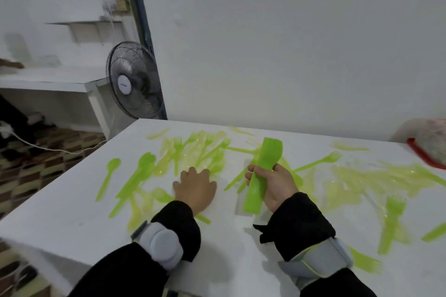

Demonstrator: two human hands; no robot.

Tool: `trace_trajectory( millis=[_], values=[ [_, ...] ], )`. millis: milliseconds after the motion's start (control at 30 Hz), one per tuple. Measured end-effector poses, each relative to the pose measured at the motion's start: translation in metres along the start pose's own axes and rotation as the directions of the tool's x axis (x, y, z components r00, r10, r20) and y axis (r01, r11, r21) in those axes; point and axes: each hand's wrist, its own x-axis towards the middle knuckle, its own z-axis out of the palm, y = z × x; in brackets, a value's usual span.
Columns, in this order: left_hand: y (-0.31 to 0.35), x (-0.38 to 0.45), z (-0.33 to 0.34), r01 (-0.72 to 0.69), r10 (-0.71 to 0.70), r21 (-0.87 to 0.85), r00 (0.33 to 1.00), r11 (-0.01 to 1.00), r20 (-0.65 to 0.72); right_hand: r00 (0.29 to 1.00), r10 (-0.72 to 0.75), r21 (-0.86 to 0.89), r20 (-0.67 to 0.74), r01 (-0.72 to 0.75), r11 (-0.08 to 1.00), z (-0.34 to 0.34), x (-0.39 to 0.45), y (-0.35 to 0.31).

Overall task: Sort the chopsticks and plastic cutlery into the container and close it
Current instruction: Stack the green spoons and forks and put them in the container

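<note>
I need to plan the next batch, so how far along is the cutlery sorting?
Early. Done: a stack of green forks is gathered in the right hand. In hand: the left hand lies flat on the table, reaching into the pile. Left: most cutlery, like the loose spoon, lies scattered. No container is clearly visible, nothing closed.

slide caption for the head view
Right hand grips a stack of green forks; left hand rests on the cutlery-strewn white table.

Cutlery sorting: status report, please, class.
Right hand grips stacked green cutlery. Left hand flat on table, reaching loose forks. Nothing blocking.
</note>
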Motion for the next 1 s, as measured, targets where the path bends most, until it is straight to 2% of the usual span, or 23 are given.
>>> trace_trajectory(
  millis=[100,167,233,300,400,467,567,667,767,867,933,1000],
  values=[
    [0.015,-0.008,0.002,-0.079,0.077,-0.080,0.997,0.994,-0.023,0.998,0.023,-0.018,0.052,-0.022,1.000,0.011,-0.003,0.014],
    [0.009,-0.008,-0.006,-0.099,0.080,-0.180,0.991,0.979,-0.111,0.996,0.028,-0.021,0.090,-0.026,0.999,0.018,-0.005,0.019],
    [-0.014,-0.005,-0.017,-0.049,-0.006,-0.224,0.971,0.973,-0.239,0.991,0.032,-0.028,0.130,-0.029,0.999,0.027,-0.006,0.023],
    [-0.046,-0.001,-0.029,0.105,-0.166,-0.217,0.944,0.970,-0.286,0.985,0.043,-0.042,0.166,-0.036,0.998,0.038,-0.006,0.026],
    [-0.096,0.006,-0.037,0.398,-0.424,-0.177,0.894,0.900,-0.144,0.974,0.071,-0.039,0.214,-0.064,0.997,0.059,-0.006,0.031],
    [-0.114,0.012,-0.034,0.500,-0.508,-0.139,0.861,0.855,-0.029,0.966,0.086,-0.038,0.243,-0.080,0.996,0.070,-0.006,0.037],
    [-0.121,0.035,-0.026,0.529,-0.535,-0.156,0.845,0.834,0.002,0.953,0.101,-0.019,0.284,-0.100,0.995,0.081,0.002,0.045],
    [-0.119,0.057,-0.025,0.538,-0.540,-0.265,0.838,0.800,0.074,0.953,0.096,0.008,0.287,-0.103,0.995,0.078,0.008,0.048],
    [-0.122,0.075,-0.024,0.505,-0.512,-0.371,0.855,0.779,0.089,0.958,0.094,0.022,0.271,-0.104,0.994,0.073,0.018,0.050],
    [-0.112,0.069,-0.028,0.443,-0.514,-0.454,0.857,0.773,-0.039,0.965,0.084,0.059,0.249,-0.101,0.993,0.068,0.020,0.048],
    [-0.097,0.064,-0.034,0.313,-0.478,-0.506,0.847,0.804,-0.235,0.967,0.071,0.114,0.244,-0.101,0.988,0.066,0.021,0.045],
    [-0.074,0.059,-0.040,0.074,-0.371,-0.631,0.859,0.772,-0.352,0.971,0.050,0.160,0.235,-0.089,0.983,0.065,0.023,0.043]
  ],
)
